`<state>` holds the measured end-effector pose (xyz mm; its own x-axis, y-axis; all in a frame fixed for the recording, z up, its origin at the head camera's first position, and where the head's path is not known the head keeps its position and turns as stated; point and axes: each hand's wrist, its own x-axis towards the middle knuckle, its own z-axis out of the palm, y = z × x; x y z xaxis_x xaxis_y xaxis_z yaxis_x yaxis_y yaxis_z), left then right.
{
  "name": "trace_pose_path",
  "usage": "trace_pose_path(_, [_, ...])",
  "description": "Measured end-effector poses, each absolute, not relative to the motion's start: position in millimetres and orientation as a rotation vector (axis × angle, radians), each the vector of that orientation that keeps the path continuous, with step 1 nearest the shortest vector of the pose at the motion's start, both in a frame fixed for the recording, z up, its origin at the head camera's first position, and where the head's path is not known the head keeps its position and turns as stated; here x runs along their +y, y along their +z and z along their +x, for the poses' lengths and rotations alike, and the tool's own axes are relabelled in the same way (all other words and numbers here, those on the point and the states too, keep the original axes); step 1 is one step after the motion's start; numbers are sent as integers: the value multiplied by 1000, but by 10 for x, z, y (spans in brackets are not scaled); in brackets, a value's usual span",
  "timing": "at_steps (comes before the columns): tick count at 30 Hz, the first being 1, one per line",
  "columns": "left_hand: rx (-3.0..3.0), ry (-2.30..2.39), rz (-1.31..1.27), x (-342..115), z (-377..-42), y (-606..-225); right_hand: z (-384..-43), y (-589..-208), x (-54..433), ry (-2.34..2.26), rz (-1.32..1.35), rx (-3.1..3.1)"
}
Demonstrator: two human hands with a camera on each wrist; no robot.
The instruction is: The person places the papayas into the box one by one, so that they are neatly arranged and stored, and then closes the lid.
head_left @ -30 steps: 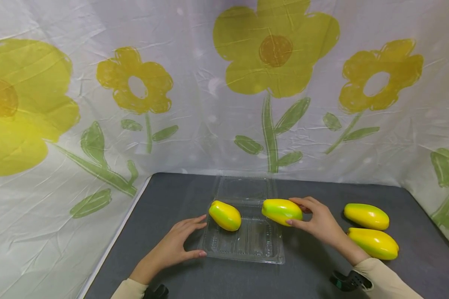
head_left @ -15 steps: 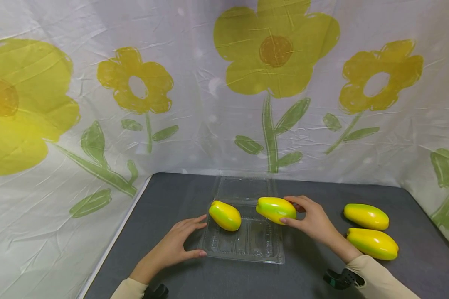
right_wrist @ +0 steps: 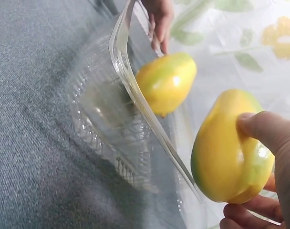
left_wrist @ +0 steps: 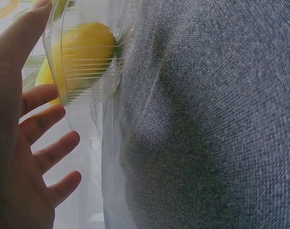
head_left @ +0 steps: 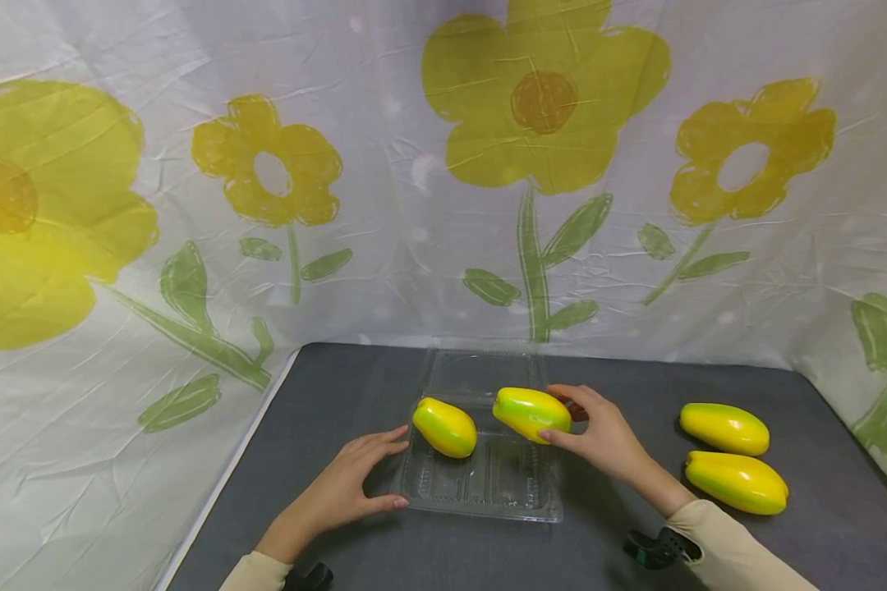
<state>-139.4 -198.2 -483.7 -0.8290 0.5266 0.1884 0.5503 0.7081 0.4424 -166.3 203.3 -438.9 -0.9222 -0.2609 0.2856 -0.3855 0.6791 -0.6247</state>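
Observation:
A clear plastic clamshell box [head_left: 513, 484] lies open on the dark table. One yellow-green papaya [head_left: 445, 428] sits in its left half. My right hand [head_left: 606, 435] grips a second papaya [head_left: 526, 413] at its right end, thumb in front and fingers behind; in the head view it overlaps the box's back right part. The right wrist view shows this held papaya [right_wrist: 232, 148] beside the box rim [right_wrist: 150, 117]. At the left side, my left hand [head_left: 340, 484] has its fingers spread, with thumb and fingertips right at the rim. The left wrist view shows those fingers [left_wrist: 59, 152] fairly straight.
Two more papayas [head_left: 724, 428] lie on the right of the table [head_left: 613, 542], one in front of the other. The transparent lid [head_left: 484, 373] is folded back behind the box. A white curtain [head_left: 384, 205] printed with yellow flowers hangs along the table's back and sides.
My right hand has moved left with the papaya, from the box's right edge to over its right half. The left hand and the other papayas have stayed in place.

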Motion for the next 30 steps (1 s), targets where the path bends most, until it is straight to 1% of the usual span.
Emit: trace_pose_path(30, [-2867,-748,-892,-1969,-1375,-4826,-1732,-4567,1764,1052,508,-2685])
